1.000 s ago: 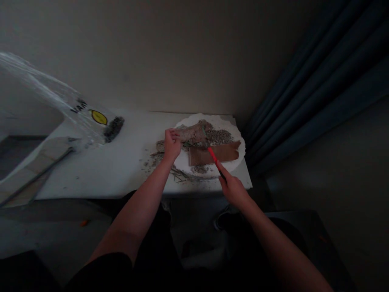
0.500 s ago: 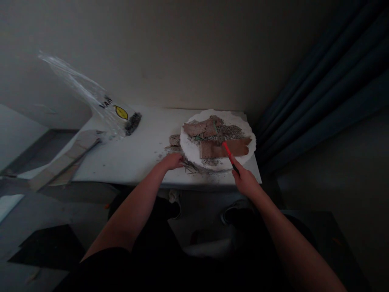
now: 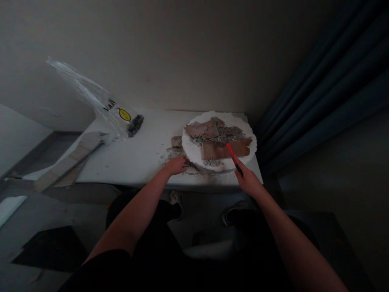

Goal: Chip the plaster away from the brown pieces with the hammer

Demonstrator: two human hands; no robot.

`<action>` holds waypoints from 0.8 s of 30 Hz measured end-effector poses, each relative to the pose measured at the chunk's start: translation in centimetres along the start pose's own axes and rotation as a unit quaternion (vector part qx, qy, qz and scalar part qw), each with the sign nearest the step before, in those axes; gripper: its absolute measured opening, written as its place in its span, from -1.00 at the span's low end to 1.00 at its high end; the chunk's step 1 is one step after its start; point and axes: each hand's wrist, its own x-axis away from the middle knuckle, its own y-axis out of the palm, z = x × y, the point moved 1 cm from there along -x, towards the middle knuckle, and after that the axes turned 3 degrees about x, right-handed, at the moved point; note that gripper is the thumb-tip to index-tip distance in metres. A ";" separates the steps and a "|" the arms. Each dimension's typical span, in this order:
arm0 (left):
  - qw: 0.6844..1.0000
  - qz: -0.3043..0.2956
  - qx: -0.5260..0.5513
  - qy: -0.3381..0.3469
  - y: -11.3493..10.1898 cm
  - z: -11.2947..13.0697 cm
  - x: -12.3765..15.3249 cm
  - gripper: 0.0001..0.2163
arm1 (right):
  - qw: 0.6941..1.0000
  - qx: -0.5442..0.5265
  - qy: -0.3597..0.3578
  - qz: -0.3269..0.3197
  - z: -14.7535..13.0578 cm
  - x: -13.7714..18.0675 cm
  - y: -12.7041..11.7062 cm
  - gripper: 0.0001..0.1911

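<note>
My right hand (image 3: 247, 178) is wrapped round a slim tool with a red and black handle (image 3: 234, 156). Its far end meets a brown, board-like strip (image 3: 217, 150) with a ragged right end, and the tip is too dark to make out. The strip lies on a white round slab (image 3: 194, 157) with an uneven rim. Behind it, a cracked brown piece (image 3: 200, 129) and grey gravel-like bits (image 3: 232, 133) cover the slab. My left hand (image 3: 177, 165) rests at the slab's near left edge with its fingers closed, beside thin dark sticks (image 3: 192, 167); what they hold is hidden.
On the white table (image 3: 146, 156), a clear plastic bag (image 3: 100, 99) with dark contents stands left. Flattened cardboard (image 3: 71, 162) overhangs the left end. A brown lump (image 3: 176, 141) and crumbs lie beside the slab. A blue curtain (image 3: 319, 85) hangs right; dark sheets (image 3: 51, 247) lie on the floor.
The view has shifted slightly, so everything sits a little further right. My right hand and the tool's tip have moved slightly right along the strip. My left hand stays by the slab's edge.
</note>
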 end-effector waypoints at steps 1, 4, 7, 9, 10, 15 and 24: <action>1.000 0.000 0.003 0.000 0.0 0.2 -0.1 -0.74 | 1.000 -0.001 0.000 -0.001 0.0 0.0 0.0 -0.27; 1.000 -0.003 -0.006 -0.017 0.3 0.7 -0.5 -0.80 | 1.000 0.002 0.002 -0.008 0.1 -0.1 -0.1 -0.27; 0.999 -0.008 -0.023 -0.025 0.5 0.9 -0.9 -0.82 | 1.000 0.005 0.002 -0.011 0.0 0.0 -0.3 -0.27; 0.999 -0.005 -0.028 -0.033 0.3 0.9 -0.9 -0.85 | 1.000 0.008 0.004 -0.010 0.0 0.0 -0.3 -0.29; 0.999 0.000 -0.031 -0.043 -0.1 0.8 -0.9 -0.85 | 1.000 0.010 0.004 -0.009 -0.1 0.0 -0.3 -0.29; 0.989 0.083 -0.018 -0.125 -3.5 -0.1 -0.6 -0.79 | 1.000 0.009 0.003 -0.009 -0.2 0.1 -0.4 -0.31; 0.927 0.215 0.307 -0.011 -6.8 4.0 -4.1 -0.84 | 1.000 -0.007 0.003 -0.016 -0.3 0.0 -0.3 -0.31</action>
